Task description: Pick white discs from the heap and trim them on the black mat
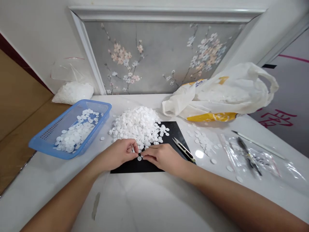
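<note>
A large heap of small white discs lies on the back of a black mat. In front of the heap, my left hand and my right hand nearly meet at the fingertips. Both are closed in a pinch, beside a single white disc on the mat. Whatever the fingertips hold is too small to make out. Thread snips rest on the mat's right edge, just beyond my right hand.
A blue basket with white discs stands at the left, a clear bag of white pieces behind it. A white plastic bag lies back right. Loose discs, clear packets and tweezers are on the right.
</note>
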The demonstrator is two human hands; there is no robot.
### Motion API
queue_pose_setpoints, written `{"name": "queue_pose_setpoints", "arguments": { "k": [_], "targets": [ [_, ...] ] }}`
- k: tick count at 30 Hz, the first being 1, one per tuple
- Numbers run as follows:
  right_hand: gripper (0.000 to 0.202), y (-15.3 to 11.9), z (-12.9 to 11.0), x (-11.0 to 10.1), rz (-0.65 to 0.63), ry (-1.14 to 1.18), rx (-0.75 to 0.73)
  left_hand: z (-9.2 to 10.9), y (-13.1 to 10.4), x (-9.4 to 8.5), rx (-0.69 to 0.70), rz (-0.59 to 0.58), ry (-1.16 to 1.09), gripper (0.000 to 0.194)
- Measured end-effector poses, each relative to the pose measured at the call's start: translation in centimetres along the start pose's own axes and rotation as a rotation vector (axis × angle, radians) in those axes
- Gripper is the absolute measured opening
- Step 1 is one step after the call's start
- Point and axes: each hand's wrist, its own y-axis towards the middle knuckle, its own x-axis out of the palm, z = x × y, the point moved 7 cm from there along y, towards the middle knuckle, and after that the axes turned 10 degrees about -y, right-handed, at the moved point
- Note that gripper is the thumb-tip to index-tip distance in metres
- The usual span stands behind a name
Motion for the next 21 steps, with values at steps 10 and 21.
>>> {"name": "queue_pose_setpoints", "arguments": {
  "k": [10, 21],
  "targets": [
    [0.012, -0.1, 1.2, -0.9, 0.019, 0.258, 0.145, 0.1, 0.0, 1.1, -0.059, 0.098, 0.231, 0.007],
    [0.009, -0.4, 2.4, 0.2, -0.064, 1.234, 0.360, 0.5, -0.5, 1.0, -0.018, 0.059, 0.118, 0.006]
  ]
}}
